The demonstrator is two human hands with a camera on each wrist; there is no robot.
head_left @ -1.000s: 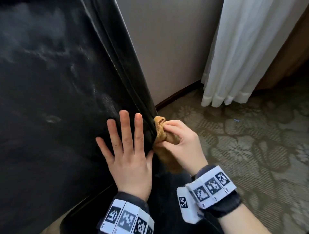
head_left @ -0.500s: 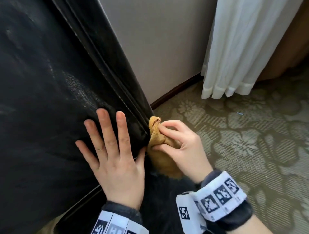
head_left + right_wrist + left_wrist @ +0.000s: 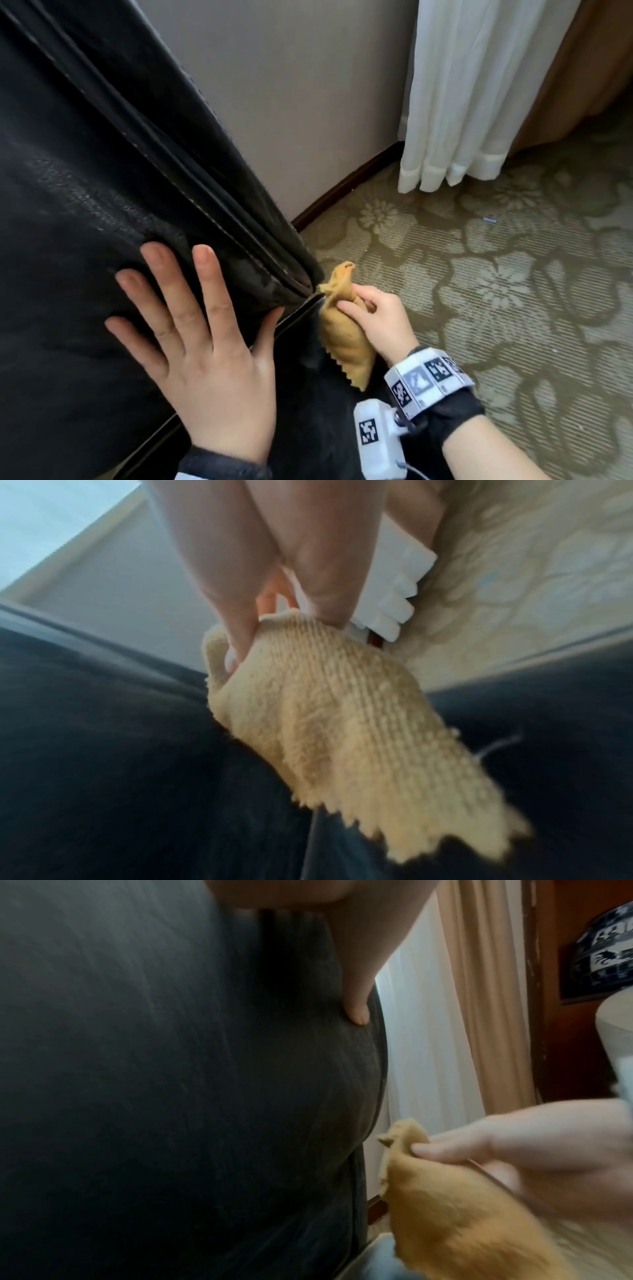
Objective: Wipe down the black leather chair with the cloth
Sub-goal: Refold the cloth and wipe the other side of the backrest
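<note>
The black leather chair [image 3: 85,192] fills the left of the head view, its piped side seam running down to a lower corner. My left hand [image 3: 191,329] lies flat on the leather with fingers spread and straight. My right hand [image 3: 373,315] grips a bunched tan cloth [image 3: 346,339] just right of that corner, where the cloth's upper tip touches the seam end. In the left wrist view my left thumb presses the chair [image 3: 171,1096], with the cloth [image 3: 455,1213] at lower right. The right wrist view has the cloth [image 3: 342,723] hanging from my fingers over dark leather [image 3: 103,750].
A grey wall [image 3: 291,85] with a dark baseboard stands close behind the chair. White curtains [image 3: 472,92] hang at the upper right, reaching the patterned carpet [image 3: 496,274]. A small blue scrap [image 3: 489,220] lies on the carpet.
My right hand has slid the cloth down along the chair's side seam toward its lower corner. The left hand stayed flat on the leather, shifting slightly lower along with it.
</note>
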